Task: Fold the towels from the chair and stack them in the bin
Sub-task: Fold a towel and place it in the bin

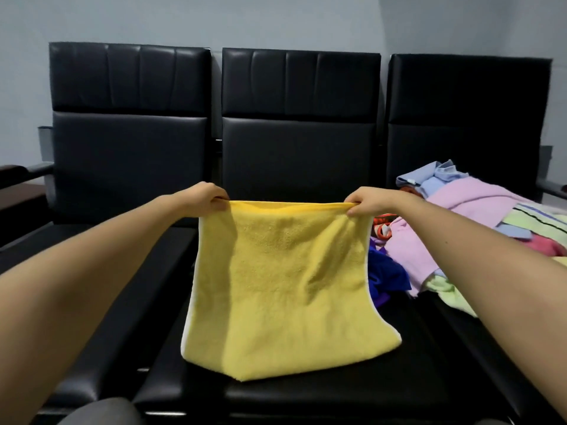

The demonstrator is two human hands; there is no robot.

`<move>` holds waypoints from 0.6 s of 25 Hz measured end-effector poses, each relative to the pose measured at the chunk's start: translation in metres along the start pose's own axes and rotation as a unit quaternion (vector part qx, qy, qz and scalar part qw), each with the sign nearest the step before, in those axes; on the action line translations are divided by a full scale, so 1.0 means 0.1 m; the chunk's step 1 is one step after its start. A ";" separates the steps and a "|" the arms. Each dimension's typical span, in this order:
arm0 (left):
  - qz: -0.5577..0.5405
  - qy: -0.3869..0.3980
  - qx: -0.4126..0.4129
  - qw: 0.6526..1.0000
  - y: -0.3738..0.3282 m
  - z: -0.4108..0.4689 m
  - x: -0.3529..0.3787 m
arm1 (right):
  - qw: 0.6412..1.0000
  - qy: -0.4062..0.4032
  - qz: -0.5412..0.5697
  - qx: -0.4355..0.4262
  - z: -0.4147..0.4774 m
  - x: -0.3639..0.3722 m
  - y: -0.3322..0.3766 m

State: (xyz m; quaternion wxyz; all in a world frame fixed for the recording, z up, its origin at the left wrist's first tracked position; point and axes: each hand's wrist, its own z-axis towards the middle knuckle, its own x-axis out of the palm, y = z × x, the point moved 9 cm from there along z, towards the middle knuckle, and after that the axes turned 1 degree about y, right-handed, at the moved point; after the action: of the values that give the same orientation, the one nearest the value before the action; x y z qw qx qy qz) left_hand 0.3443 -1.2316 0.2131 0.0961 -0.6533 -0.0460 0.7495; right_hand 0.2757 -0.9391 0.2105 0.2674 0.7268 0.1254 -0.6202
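A yellow towel (285, 283) is hanging stretched between the person's two hands in front of the middle chair (299, 142). Its top hem is running level from left to right and its body is dropping straight down. Its lower end is resting on the middle chair's black seat, where the cloth is bending toward the person. A thin white edging is showing down both side edges, and the top hem is looking a deeper orange-yellow.

The left hand (211, 196) is pinching the top left corner, its fingers curling over the hem in a closed grip on the cloth. The right hand (363, 202) is doing the same at the top right corner, with the thumb pressing from below and the fingers folding over the edge. Both bare forearms are reaching forward.

Just right of the towel, a pile of towels (478, 216) is lying across the seat of the right chair (466, 118) and spilling toward the middle one. Pink, pale green, striped and dark blue pieces are showing, with a light blue one at the back. The left chair (129, 142) is standing beside the middle one, all three in black padding against a pale wall (276, 19).
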 end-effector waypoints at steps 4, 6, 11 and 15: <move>0.053 0.024 -0.004 0.998 -0.01 -0.15 -0.16 | 0.995 -0.092 -0.029 0.039 -0.22 -0.36 -0.02; 0.015 -0.087 -0.033 0.996 0.00 -0.21 -0.50 | 0.960 -0.265 -0.057 0.070 -0.41 -0.80 0.00; -0.103 -0.124 -0.109 0.981 0.03 -0.24 -0.78 | 0.964 -0.232 0.105 0.077 -0.43 -0.92 -0.02; -0.370 -0.226 -0.154 0.888 0.11 -0.26 -0.80 | 0.903 -0.291 0.302 0.092 -0.40 -0.85 -0.20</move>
State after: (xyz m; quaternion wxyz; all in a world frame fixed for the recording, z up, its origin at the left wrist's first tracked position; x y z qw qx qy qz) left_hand 0.3791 -1.2602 0.2844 0.2517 -0.4084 -0.4195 0.7706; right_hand 0.2817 -0.8884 0.2921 0.3980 0.5388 -0.2409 -0.7023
